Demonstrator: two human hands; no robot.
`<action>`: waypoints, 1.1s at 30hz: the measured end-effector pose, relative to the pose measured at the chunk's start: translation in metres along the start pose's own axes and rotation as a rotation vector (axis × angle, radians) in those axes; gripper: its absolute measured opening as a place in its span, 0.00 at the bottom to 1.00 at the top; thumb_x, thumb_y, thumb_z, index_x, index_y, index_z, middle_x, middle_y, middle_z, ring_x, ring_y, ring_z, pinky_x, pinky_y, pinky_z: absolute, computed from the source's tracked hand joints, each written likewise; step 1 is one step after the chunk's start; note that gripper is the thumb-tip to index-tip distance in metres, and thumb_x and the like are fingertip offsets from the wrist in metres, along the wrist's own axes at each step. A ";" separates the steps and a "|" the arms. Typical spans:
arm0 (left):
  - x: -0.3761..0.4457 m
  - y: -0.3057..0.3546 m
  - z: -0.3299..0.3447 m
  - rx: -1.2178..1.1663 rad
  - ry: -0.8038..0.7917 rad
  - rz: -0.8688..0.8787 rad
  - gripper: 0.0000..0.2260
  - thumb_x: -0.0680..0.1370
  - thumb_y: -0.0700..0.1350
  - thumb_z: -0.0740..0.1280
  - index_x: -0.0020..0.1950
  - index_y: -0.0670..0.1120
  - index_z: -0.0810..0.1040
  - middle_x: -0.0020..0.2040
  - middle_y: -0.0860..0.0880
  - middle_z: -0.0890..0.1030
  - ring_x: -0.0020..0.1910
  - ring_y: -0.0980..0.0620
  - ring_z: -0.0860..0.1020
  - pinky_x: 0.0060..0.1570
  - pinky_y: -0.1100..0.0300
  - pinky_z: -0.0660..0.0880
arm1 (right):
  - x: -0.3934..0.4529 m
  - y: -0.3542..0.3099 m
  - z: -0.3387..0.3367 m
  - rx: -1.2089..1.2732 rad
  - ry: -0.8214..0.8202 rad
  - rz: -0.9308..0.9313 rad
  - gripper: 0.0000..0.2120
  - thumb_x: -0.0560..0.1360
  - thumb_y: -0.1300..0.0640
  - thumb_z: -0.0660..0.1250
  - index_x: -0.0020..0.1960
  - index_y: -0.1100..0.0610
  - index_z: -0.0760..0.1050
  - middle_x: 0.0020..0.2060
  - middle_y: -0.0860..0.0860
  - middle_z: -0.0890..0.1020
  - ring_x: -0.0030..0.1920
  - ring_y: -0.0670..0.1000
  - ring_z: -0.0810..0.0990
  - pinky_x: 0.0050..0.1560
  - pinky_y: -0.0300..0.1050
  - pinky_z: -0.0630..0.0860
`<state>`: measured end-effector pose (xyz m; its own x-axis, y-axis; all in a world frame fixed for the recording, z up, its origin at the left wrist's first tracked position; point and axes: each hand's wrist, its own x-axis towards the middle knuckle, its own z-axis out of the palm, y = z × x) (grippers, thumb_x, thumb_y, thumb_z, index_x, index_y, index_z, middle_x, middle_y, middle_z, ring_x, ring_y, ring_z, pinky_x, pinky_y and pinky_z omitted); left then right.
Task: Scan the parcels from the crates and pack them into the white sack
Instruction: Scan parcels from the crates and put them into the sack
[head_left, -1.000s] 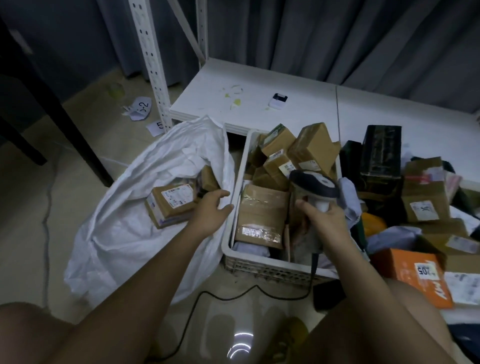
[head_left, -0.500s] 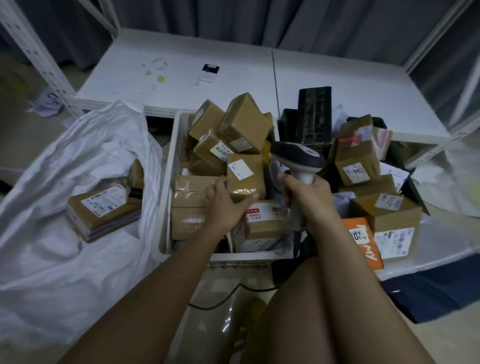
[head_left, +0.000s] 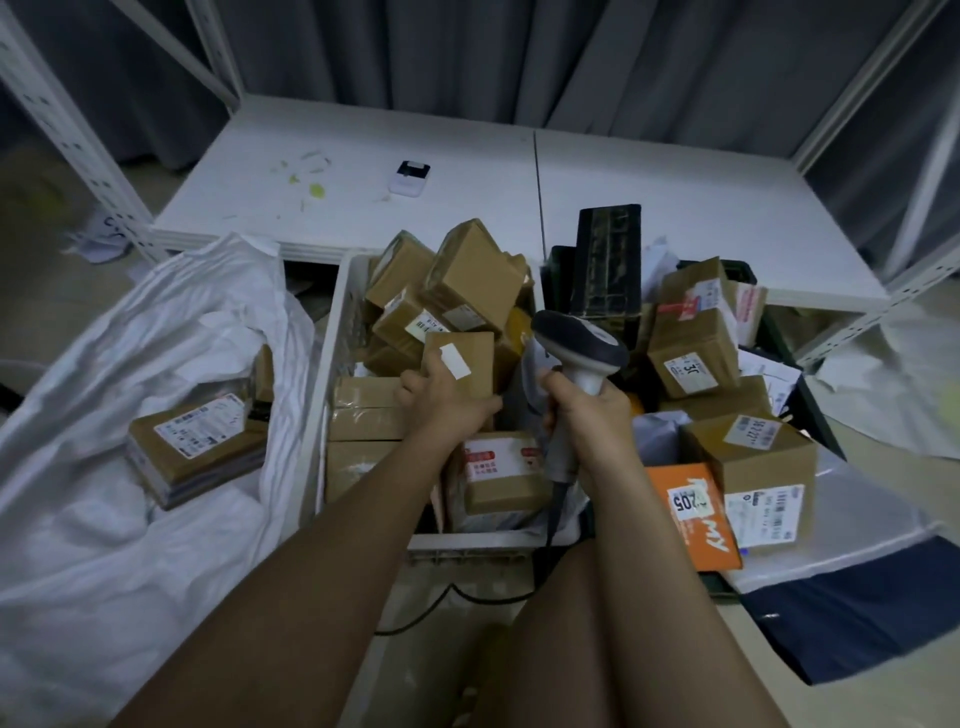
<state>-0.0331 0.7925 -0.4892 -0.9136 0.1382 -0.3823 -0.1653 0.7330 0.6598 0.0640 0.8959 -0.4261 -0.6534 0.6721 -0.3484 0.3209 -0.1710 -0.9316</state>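
My left hand (head_left: 441, 405) grips a small brown parcel (head_left: 467, 361) with a white label, held just above the white crate (head_left: 324, 415) full of brown boxes. My right hand (head_left: 587, 415) holds the grey barcode scanner (head_left: 579, 343) by its handle, its head beside the parcel. The white sack (head_left: 130, 519) lies open at the left with a labelled brown parcel (head_left: 195, 441) inside. A dark crate (head_left: 810, 405) at the right is piled with more parcels.
A low white shelf board (head_left: 519, 197) lies behind the crates, with a small white device (head_left: 410, 177) on it. White rack posts (head_left: 67, 135) stand at left and right. The scanner cable (head_left: 467, 597) runs over the floor by my knees. An orange box (head_left: 696, 514) leans at the right.
My left hand left the sack, crossed to the white crate and took hold of a small brown parcel. My view swung right. The scanner stays in my right hand.
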 end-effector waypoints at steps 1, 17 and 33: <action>0.001 -0.008 -0.008 -0.066 -0.007 0.011 0.46 0.62 0.60 0.75 0.72 0.56 0.52 0.67 0.43 0.62 0.66 0.40 0.64 0.62 0.46 0.69 | 0.001 0.000 0.001 0.009 -0.006 0.000 0.10 0.74 0.59 0.71 0.36 0.59 0.74 0.28 0.55 0.76 0.30 0.52 0.75 0.35 0.45 0.73; -0.058 -0.086 -0.146 -0.505 0.271 0.250 0.38 0.65 0.54 0.78 0.69 0.56 0.61 0.68 0.52 0.64 0.67 0.52 0.65 0.65 0.50 0.68 | -0.029 -0.002 0.036 0.011 -0.124 -0.095 0.10 0.75 0.58 0.71 0.39 0.58 0.73 0.28 0.54 0.76 0.29 0.51 0.75 0.36 0.47 0.76; -0.120 -0.201 -0.131 -0.087 -0.093 0.572 0.37 0.72 0.47 0.74 0.75 0.52 0.57 0.70 0.54 0.62 0.67 0.61 0.61 0.64 0.72 0.62 | -0.113 0.079 0.093 -0.037 -0.164 0.165 0.21 0.68 0.50 0.78 0.54 0.61 0.77 0.47 0.57 0.83 0.47 0.57 0.82 0.51 0.54 0.81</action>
<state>0.0610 0.5418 -0.4911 -0.8306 0.5569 -0.0023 0.3111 0.4674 0.8275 0.0995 0.7393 -0.4697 -0.6913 0.5110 -0.5109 0.4558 -0.2403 -0.8571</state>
